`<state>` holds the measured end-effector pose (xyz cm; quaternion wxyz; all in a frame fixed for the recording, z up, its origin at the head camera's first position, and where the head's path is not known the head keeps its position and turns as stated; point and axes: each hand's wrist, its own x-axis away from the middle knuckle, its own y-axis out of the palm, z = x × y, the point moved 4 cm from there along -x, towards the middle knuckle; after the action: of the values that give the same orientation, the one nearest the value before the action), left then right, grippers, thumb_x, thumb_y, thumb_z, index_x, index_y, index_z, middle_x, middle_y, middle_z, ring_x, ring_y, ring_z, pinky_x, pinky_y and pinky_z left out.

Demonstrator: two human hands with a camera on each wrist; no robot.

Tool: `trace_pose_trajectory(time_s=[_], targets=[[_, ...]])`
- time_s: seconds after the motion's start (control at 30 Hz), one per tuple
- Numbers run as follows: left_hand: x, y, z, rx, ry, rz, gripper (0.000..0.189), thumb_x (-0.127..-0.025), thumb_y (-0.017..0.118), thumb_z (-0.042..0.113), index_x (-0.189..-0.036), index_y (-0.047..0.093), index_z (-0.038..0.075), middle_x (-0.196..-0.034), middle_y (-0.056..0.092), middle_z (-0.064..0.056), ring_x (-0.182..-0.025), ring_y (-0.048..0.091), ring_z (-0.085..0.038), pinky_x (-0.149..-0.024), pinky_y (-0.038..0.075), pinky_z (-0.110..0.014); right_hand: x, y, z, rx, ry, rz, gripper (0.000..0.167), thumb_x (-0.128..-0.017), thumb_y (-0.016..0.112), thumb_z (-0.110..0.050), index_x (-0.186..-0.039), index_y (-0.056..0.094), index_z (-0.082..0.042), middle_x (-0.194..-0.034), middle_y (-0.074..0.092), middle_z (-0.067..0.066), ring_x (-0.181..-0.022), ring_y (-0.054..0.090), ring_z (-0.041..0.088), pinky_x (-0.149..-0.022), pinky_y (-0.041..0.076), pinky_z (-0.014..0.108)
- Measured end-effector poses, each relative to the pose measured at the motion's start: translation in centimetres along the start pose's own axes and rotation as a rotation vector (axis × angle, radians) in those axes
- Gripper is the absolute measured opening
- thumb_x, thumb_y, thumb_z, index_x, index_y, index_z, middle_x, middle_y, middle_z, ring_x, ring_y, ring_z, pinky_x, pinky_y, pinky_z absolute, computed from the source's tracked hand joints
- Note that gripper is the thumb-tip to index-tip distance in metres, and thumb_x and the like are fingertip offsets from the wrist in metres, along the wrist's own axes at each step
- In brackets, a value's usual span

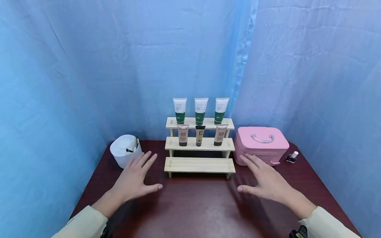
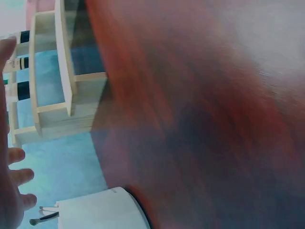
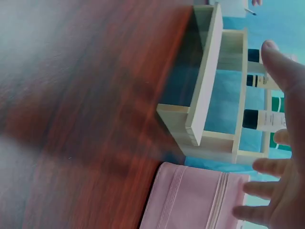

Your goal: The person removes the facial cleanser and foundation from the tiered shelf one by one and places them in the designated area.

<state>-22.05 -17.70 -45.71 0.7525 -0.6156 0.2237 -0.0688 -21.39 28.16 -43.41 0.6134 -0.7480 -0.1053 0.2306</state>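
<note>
My left hand (image 1: 135, 180) hovers over the table with fingers spread, near a white round container (image 1: 120, 148) that has brushes (image 1: 136, 142) in it. My right hand (image 1: 266, 180) is also spread in the air, in front of a pink case (image 1: 262, 138) with a silver handle. Neither hand holds anything. Between and beyond them stands a three-step wooden rack (image 1: 199, 164). White-and-green tubes, such as the middle one (image 1: 200, 110), stand on its top step. On the middle step, a small gold tube with a black cap (image 1: 199, 135) stands between two pink BB tubes (image 1: 183, 135). The bottom step is bare.
The dark red-brown table (image 1: 202, 205) stretches in front of the rack. A small dark bottle with a white cap (image 1: 292, 157) sits right of the pink case, close to the table's edge. Blue curtains (image 1: 178, 59) surround the table at the back and sides.
</note>
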Motion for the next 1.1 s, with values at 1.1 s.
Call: trace_pose_trajectory(time_s=[1.1], targets=[[-13.9,-0.9,2.9,0.801,-0.212,0.004,0.076,-0.092,0.078,0.03,-0.155,0.04,0.014,-0.143,0.056,-0.018,-0.129,0.059,-0.038,-0.105,0.051,-0.054,-4.4,6.5,4.4,-0.659,0.358,-0.028,0.062,-0.083,0.088,-0.031,-0.131,0.064,0.0,-0.111,0.074,0.022,-0.092,0.076,0.024,-0.071,0.059,0.028]])
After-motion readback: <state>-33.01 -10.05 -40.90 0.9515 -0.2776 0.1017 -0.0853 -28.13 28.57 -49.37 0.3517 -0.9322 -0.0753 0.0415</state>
